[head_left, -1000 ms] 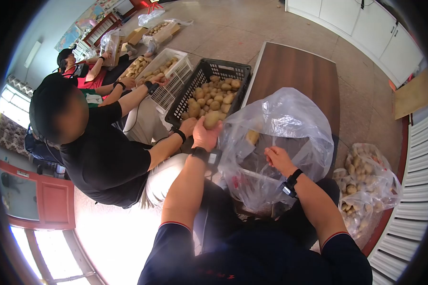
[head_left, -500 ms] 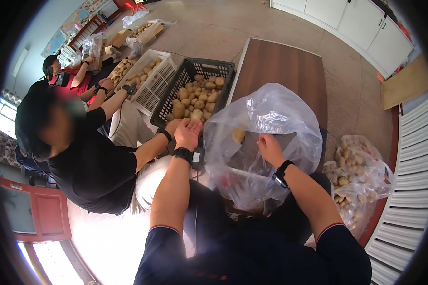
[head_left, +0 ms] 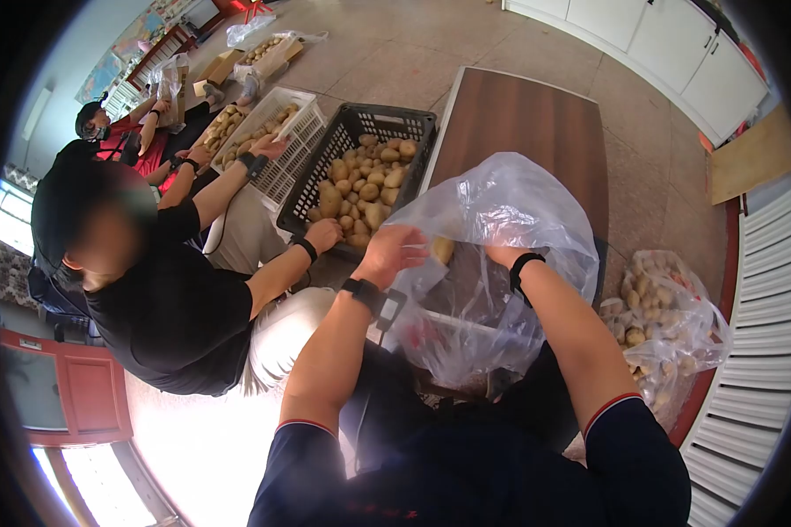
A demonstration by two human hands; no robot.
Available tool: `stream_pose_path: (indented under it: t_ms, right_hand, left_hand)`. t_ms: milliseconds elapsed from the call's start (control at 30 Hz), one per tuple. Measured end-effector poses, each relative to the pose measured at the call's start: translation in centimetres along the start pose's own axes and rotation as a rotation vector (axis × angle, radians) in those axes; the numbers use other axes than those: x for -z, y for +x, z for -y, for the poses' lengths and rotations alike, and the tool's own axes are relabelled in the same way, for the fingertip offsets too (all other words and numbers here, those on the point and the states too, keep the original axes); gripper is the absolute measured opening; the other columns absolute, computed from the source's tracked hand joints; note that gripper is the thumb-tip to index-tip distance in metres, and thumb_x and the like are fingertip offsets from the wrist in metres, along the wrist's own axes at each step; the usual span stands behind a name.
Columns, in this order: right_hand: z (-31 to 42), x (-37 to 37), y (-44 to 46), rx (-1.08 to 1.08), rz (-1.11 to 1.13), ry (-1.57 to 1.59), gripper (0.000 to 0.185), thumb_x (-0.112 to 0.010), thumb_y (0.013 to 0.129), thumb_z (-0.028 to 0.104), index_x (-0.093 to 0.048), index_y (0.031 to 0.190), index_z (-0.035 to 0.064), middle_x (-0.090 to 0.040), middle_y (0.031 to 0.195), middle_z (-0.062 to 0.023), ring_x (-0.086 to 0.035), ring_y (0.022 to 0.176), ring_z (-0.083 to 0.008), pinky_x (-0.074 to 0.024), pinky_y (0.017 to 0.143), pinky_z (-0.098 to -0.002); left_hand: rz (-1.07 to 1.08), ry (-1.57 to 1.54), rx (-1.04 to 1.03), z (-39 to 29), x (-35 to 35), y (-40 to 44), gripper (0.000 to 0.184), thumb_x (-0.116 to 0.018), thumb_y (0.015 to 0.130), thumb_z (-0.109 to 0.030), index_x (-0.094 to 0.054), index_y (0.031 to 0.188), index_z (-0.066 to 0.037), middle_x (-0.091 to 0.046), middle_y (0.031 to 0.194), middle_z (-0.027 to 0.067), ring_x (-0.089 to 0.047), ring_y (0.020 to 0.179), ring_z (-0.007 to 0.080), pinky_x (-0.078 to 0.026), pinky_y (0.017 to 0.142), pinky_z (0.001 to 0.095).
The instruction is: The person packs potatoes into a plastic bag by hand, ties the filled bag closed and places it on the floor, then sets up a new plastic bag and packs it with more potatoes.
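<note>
Bag [head_left: 511, 204] of clear, crumpled, glossy plastic

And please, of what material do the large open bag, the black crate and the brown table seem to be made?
Large open bag: thin, glossy plastic film, see-through, wrinkled and catching light.
Black crate: probably rigid moulded plastic, fairly matte, with regular openings.
Brown table: top of wood or wood-look laminate, seemingly satin, with streaky grain; I cannot tell which.
</note>
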State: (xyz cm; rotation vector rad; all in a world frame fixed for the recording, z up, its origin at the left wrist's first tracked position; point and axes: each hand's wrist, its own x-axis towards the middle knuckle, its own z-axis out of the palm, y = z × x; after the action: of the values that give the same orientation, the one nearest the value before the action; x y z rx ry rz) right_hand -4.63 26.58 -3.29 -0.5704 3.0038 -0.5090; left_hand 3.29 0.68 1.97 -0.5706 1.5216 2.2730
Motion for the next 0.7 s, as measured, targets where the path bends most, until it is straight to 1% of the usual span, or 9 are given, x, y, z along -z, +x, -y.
stream_pose_path:
  t_ms: [67, 200, 267, 400, 467, 600, 667, 700]
  right_hand:
    - [0.0, -0.1, 0.2, -0.032, 0.029, 0.000, 0.035, -0.048, 0.094, 0.025, -0.061, 0.123, 0.0096, -0.059, 0.128, -0.0195, -0.056, 0.119, -0.0372, -0.0441, 0.101, -0.0483]
    - [-0.3, -0.9, 0.5, -0.042, 0.103, -0.039, 0.037, -0.047, 0.095, 0.025, -0.059, 0.126, 0.0100, -0.058, 0.131, -0.0194, -0.056, 0.119, -0.0373, -0.0442, 0.101, -0.0479]
    - [0.9, 0.6, -0.3, -0.038, 0.076, -0.039, 0.036, -0.047, 0.094, 0.024, -0.060, 0.124, 0.0094, -0.060, 0.127, -0.0197, -0.057, 0.117, -0.0379, -0.0453, 0.099, -0.0481]
    - [-0.6, -1.8, -0.7, 0.013, 0.006, -0.017, 0.033, -0.048, 0.093, 0.022, -0.061, 0.120, 0.0081, -0.063, 0.121, -0.0200, -0.059, 0.112, -0.0386, -0.0459, 0.096, -0.0490]
    - [-1.2, -2.8, -0.9, 0.029, -0.025, -0.028, 0.031, -0.048, 0.092, 0.022, -0.065, 0.114, 0.0078, -0.064, 0.116, -0.0207, -0.061, 0.109, -0.0384, -0.0468, 0.094, -0.0504]
    - [-0.7, -2.0, -2.0, 0.077, -0.080, -0.048, 0.029, -0.049, 0.090, 0.018, -0.065, 0.111, 0.0066, -0.065, 0.112, -0.0218, -0.061, 0.105, -0.0389, -0.0473, 0.091, -0.0510]
    - [-0.2, -1.6, -2.5, 0.111, -0.167, -0.009, 0.028, -0.051, 0.089, 0.016, -0.065, 0.111, 0.0046, -0.065, 0.109, -0.0231, -0.061, 0.104, -0.0402, -0.0468, 0.091, -0.0521]
    - [-0.3, -2.0, -2.6, 0.114, -0.170, -0.009, 0.028, -0.051, 0.089, 0.016, -0.065, 0.111, 0.0046, -0.065, 0.109, -0.0231, -0.061, 0.104, -0.0402, -0.0468, 0.091, -0.0521]
  left_hand:
    - [0.007, 0.063, 0.007, -0.2, -0.5, -0.1, 0.026, -0.052, 0.098, -0.026, -0.055, 0.109, -0.003, -0.066, 0.105, 0.0126, -0.068, 0.090, 0.0275, -0.056, 0.077, 0.0377]
    - [0.028, 0.063, 0.019, -0.1, -0.2, 0.2, 0.027, -0.053, 0.098, -0.026, -0.054, 0.111, -0.003, -0.065, 0.107, 0.0132, -0.068, 0.091, 0.0282, -0.057, 0.078, 0.0380]
    - [0.016, 0.092, 0.019, 0.0, -0.1, 0.2, 0.029, -0.053, 0.098, -0.027, -0.054, 0.113, -0.002, -0.064, 0.110, 0.0139, -0.068, 0.091, 0.0289, -0.057, 0.079, 0.0383]
    - [0.020, 0.121, 0.036, -0.2, -0.6, 0.0, 0.032, -0.053, 0.098, -0.028, -0.053, 0.116, -0.001, -0.063, 0.111, 0.0141, -0.068, 0.091, 0.0291, -0.056, 0.080, 0.0385]
    - [0.013, 0.144, 0.034, -0.1, -0.7, -0.1, 0.033, -0.054, 0.097, -0.028, -0.053, 0.117, -0.001, -0.063, 0.111, 0.0138, -0.068, 0.090, 0.0282, -0.056, 0.079, 0.0381]
    - [0.018, 0.152, 0.040, 0.4, -0.4, 0.4, 0.034, -0.054, 0.097, -0.028, -0.053, 0.117, -0.001, -0.064, 0.110, 0.0134, -0.068, 0.089, 0.0268, -0.056, 0.078, 0.0371]
    - [-0.001, 0.186, 0.059, 0.6, -0.6, 0.4, 0.034, -0.054, 0.097, -0.029, -0.053, 0.118, -0.002, -0.064, 0.108, 0.0126, -0.068, 0.087, 0.0256, -0.056, 0.075, 0.0360]
    - [-0.002, 0.187, 0.055, 0.6, -0.7, 0.2, 0.034, -0.054, 0.097, -0.029, -0.053, 0.118, -0.002, -0.064, 0.108, 0.0126, -0.068, 0.087, 0.0256, -0.056, 0.075, 0.0360]
